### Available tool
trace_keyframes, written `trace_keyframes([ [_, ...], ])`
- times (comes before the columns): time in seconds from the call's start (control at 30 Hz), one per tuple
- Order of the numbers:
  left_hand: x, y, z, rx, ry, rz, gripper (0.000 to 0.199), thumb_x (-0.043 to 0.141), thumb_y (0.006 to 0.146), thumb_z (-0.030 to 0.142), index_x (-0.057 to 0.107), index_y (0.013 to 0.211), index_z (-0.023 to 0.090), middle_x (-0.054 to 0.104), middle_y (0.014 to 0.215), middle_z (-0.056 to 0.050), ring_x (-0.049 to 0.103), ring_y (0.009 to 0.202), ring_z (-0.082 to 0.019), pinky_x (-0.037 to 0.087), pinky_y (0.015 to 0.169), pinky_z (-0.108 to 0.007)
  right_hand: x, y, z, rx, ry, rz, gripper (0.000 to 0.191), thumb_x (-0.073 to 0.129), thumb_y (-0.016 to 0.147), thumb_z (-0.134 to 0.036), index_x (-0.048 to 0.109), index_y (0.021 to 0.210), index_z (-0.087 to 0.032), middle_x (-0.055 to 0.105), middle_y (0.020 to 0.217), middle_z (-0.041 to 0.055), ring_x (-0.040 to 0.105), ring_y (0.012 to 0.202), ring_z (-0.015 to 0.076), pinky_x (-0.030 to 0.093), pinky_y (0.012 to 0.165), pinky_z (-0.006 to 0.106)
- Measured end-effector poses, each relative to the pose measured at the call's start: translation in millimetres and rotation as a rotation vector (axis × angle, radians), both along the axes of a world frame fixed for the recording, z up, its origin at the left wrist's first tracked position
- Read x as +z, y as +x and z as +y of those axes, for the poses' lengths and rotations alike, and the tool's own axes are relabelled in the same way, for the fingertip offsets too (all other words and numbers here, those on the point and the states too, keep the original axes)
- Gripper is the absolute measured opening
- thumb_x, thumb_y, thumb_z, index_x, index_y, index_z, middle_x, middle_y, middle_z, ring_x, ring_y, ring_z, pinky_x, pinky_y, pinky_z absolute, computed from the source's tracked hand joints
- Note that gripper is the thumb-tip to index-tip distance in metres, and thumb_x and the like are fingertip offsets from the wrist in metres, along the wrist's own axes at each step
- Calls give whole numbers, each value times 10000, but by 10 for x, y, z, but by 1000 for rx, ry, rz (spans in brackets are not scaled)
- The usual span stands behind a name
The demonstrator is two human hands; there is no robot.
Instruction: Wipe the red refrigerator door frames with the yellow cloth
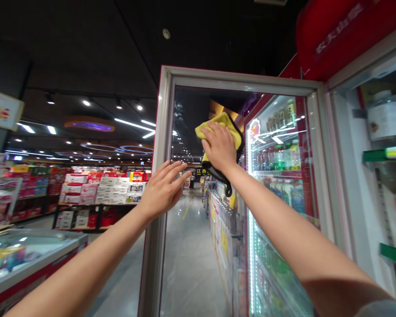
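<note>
1) 2 bare hands reach up to 1 door; the right hand [220, 146] lies open and flat over 1 cloth [236, 134], fingers a little apart, pressing it to the glass [193, 246]
2) The cloth is yellow with a black edge and sits on the upper middle of the pane; its dark lower part hangs below the palm
3) The left hand [163, 189] is open, fingers nearly straight and angled up to the right; it rests at the left side of the door frame [163, 132], with fingertips over the pane
4) The door stands open, 1 pane in 1 pale metal frame, joined at its right to 1 drinks fridge [346, 132] with 2 green shelf strips in view and 1 red top panel [353, 35]
5) 1 jar [386, 116] with a white label stands above the upper strip
6) 1 chest freezer [75, 246] is at the lower left, holding colourful packs too blurred to count
7) 1 lit case of bottles [280, 158] shows in the glass, whether through it or mirrored I cannot tell
8) Farther left, many boxes [114, 191] are stacked on a display
9) Far off, 1 small dark figure [192, 180] shows in the aisle
</note>
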State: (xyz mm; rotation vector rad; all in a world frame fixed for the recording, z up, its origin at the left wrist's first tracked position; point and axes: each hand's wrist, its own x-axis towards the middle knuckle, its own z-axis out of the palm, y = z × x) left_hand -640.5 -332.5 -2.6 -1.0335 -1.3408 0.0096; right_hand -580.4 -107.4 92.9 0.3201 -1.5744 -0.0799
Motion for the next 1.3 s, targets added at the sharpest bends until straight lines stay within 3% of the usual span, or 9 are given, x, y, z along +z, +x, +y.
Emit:
trace_keyframes([
  [0.2,-73,-62,-44,-31,52,-22,552,517,917,163,508,1448,314,570,1478,-62,491,1409,-261,370,1202,-578,-295,119,40,42,416,-125,367,541,961,-250,663,1306,-282,575,1483,41,459,1414,240,303,1222,476],
  [0.43,-152,-47,-33,-30,72,8,537,500,899,128,530,1423,238,568,1471,-114,481,1415,-273,379,1200,-563,53,-60,-300,42,55,20,393,496,964,-171,669,1309,-247,617,1399,100,506,1329,291,308,1196,525],
  [0.53,-234,-42,-86,-27,46,-13,580,494,898,127,490,1465,248,544,1500,-119,467,1429,-277,366,1209,-569,-42,-118,-469,90,271,-111,416,476,976,-158,637,1347,-253,586,1455,84,473,1381,252,255,1237,512],
  [0.7,-387,-27,-188,-3,3,-46,711,463,898,109,324,1574,280,509,1537,-120,446,1450,-275,376,1205,-571,-57,19,-165,147,659,-234,392,566,880,-148,702,1226,-271,645,1385,40,545,1319,221,327,1211,472],
  [0.83,-442,-10,-179,-6,35,-61,755,453,912,114,222,1609,293,523,1524,-108,449,1450,-275,370,1211,-564,81,-9,-251,142,405,-129,421,521,853,-85,720,1187,-247,665,1344,67,553,1307,240,328,1212,490],
  [0.93,-468,-7,-152,-28,103,-76,761,428,945,135,121,1629,270,490,1550,-114,413,1474,-268,364,1220,-526,-69,-100,-506,130,308,-92,446,496,878,-74,691,1255,-210,645,1383,91,533,1335,248,289,1238,490],
  [1.1,-506,-39,-120,-59,269,-71,754,459,967,183,100,1626,252,376,1615,-147,332,1516,-287,364,1214,-503,-458,-89,-477,126,594,-200,430,531,905,-131,657,1310,-206,649,1397,89,535,1347,226,300,1235,474],
  [1.2,-509,-67,-100,-64,300,-76,731,471,976,213,128,1621,240,375,1603,-160,333,1513,-291,347,1221,-504,-326,-29,-327,87,740,-262,433,547,911,-153,647,1324,-239,643,1417,53,532,1356,226,326,1211,487],
  [1.3,-520,-90,-76,-63,341,-107,704,456,994,253,132,1619,247,367,1605,-160,336,1509,-297,323,1231,-522,-137,-29,-330,48,458,-173,449,522,931,-146,631,1352,-258,582,1490,48,483,1411,249,303,1212,532],
])
